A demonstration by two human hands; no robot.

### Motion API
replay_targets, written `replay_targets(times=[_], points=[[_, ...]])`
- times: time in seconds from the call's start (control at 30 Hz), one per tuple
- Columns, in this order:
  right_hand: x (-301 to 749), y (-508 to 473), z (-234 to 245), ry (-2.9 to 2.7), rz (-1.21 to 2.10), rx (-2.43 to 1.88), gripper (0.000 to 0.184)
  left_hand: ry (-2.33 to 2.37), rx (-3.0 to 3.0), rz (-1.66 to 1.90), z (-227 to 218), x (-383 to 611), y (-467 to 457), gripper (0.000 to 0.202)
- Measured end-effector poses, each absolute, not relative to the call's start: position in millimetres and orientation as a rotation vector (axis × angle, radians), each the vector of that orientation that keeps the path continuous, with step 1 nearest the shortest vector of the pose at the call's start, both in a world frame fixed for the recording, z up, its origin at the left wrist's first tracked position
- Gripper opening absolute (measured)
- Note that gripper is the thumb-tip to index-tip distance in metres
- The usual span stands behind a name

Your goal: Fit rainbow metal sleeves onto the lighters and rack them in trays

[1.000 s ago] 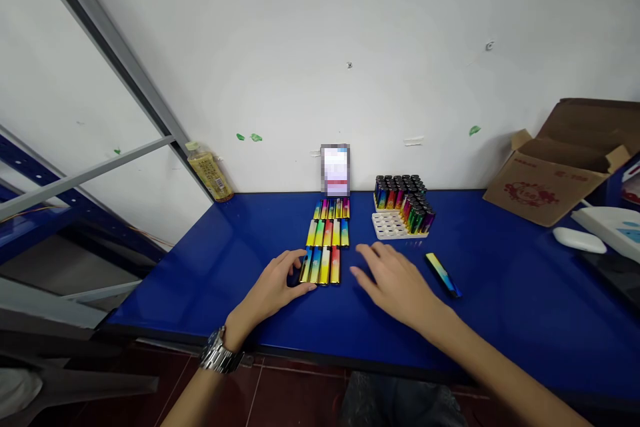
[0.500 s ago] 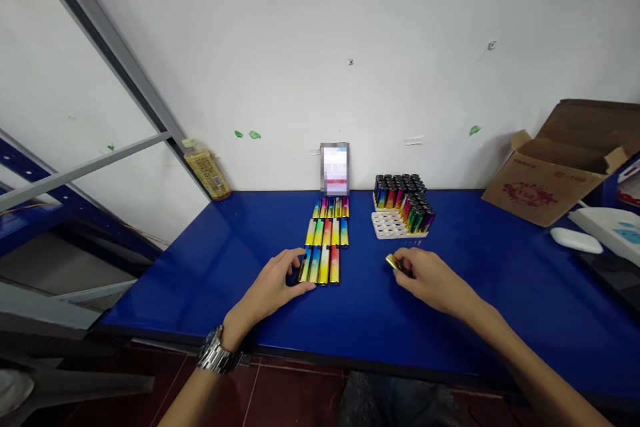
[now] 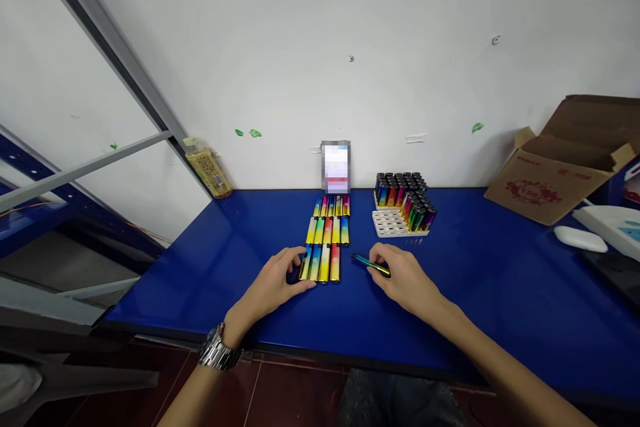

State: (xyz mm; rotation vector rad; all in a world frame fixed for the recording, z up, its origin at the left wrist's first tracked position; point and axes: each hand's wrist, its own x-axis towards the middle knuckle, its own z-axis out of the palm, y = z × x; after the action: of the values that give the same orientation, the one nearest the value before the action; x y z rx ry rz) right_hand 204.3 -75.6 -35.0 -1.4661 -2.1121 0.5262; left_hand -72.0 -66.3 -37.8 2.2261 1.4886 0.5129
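My right hand [image 3: 400, 273] pinches a shiny lighter [image 3: 364, 260], blue-green with a gold end and tilted, above the desk right of the front row. My left hand [image 3: 277, 279] curls round the left end of that row, thumb at the near end and a finger at the far end of the leftmost lighter [image 3: 305, 265]. Several colourful lighters lie side by side in three rows; a red-and-gold lighter [image 3: 335, 263] ends the front row. Behind my right hand, several upright lighters [image 3: 399, 193] fill part of a white perforated tray [image 3: 383, 223].
A phone with a blurred screen [image 3: 336, 168] leans on the wall behind the rows. At the far left stands a bottle [image 3: 209, 170]. An open cardboard box [image 3: 537, 187], a white rounded case [image 3: 580, 239] and a white device [image 3: 615, 223] sit on the blue desk [image 3: 210, 247] at right.
My right hand has moved left toward the front row, and the lighter in it has turned so its dark end points left. My left hand has stayed in place.
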Motion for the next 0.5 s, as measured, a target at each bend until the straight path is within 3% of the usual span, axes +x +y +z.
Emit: replay_targets(times=[0.37, 0.5], points=[[197, -89, -34, -2.237, 0.383, -1.506, 0.005, 1.498, 2.207, 0.473, -37, -71, -65, 0.059], [193, -91, -37, -2.322, 0.168, -1.537, 0.009, 1.507, 2.205, 0.469, -36, -71, -65, 0.059]])
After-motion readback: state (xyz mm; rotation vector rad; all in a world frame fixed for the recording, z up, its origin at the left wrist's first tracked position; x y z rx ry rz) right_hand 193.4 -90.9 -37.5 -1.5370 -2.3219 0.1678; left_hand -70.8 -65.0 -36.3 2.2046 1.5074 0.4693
